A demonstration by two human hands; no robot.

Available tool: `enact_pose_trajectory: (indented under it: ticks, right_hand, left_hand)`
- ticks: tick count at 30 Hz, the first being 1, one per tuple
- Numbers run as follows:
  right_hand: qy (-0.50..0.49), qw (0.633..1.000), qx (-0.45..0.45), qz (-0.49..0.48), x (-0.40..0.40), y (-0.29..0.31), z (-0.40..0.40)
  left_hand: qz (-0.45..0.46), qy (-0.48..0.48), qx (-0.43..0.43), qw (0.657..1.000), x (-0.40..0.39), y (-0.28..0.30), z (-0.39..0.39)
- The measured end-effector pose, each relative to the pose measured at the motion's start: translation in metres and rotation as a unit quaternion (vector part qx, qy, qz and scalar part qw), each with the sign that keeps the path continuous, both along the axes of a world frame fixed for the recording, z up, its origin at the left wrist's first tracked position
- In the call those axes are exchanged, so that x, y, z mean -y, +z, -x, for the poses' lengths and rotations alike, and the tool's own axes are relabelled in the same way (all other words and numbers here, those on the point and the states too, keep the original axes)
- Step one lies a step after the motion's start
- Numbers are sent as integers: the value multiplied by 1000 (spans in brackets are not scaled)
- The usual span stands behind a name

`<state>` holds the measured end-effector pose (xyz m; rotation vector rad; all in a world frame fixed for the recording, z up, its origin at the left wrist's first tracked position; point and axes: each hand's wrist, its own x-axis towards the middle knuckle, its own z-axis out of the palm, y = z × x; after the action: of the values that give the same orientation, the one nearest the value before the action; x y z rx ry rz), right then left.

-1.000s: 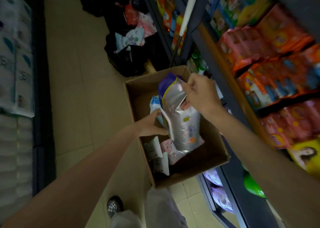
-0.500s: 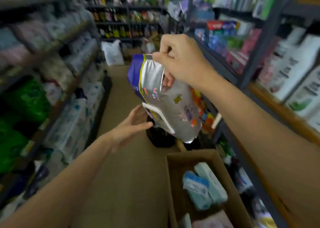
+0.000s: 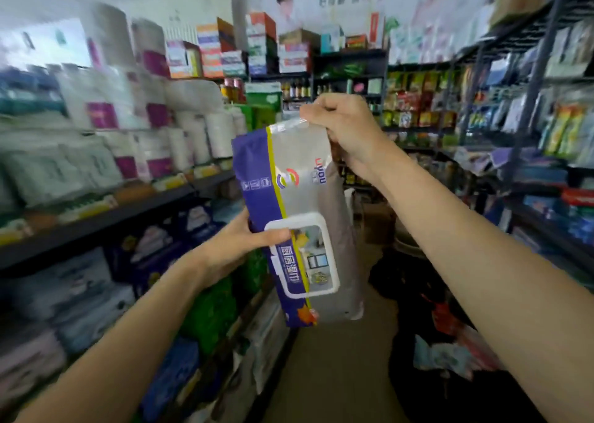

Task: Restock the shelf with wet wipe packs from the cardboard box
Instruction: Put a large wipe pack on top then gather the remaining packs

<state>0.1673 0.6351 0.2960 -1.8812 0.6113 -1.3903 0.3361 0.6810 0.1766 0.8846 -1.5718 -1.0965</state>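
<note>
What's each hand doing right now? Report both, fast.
Left hand: gripping the wipe pack at its left edge, beside the lid.
Right hand: pinching the pack's top seal, holding it up.

Right hand (image 3: 345, 130) pinching wet wipe pack (image 3: 302, 226) top, left hand (image 3: 238, 245) gripping side

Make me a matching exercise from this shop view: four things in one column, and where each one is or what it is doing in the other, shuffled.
1. right hand
2. left hand
3. wet wipe pack
4. toilet paper rolls

A. stacked on the left shelf
B. pinches the pack's top edge
C. hangs upright between both hands
D. grips the pack's purple side

Pairs: 1-B, 2-D, 3-C, 4-A
</note>
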Motion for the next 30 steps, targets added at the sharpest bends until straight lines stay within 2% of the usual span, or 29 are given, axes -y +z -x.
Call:
enact_pose_trajectory:
  ticks: [4,7,10,11,13,14,15,19,23,26,28,30]
  right_hand:
    - [89,994,65,-23,-12,47,-57]
    - [106,991,79,-9,-18,71,-88]
    - [190,974,109,-57,-14,57,-97]
    - [209,971,76,-86,-11,39,-98]
    - [254,958,-51,-120,-13,1,-106]
    - [281,948,-94,-117,-15,-12,-114]
    - [296,944,-100,-108,-14,-19,-125]
    - [303,948,46,-84,-12,-4,-163]
    - [378,905,152,-121,-13,20,-190]
    - [422,868,203,-162,-14,51,-222]
    - [458,839,238,-172,-22,74,-249]
    - [506,807,260,-161,-36,93,-279]
  left_hand:
    - [87,80,-57,991,-23,43,-39]
    - [128,175,-131,967,-37,63,-55]
    - [141,245,-179,942,-45,74,-72]
    - [145,264,-191,934,-48,78,-78]
    - [152,289,-203,923,-52,89,-92]
    - [155,296,-195,922,-54,95,-99]
    - [154,302,-177,924,-55,101,-104]
    - [137,342,-73,927,-58,135,-114]
    - [144,368,73,916,-74,168,-139]
    - [44,358,185,914,-103,168,-164]
    - [29,400,153,903,-119,167,-182]
    - [81,469,96,874,-135,177,-201]
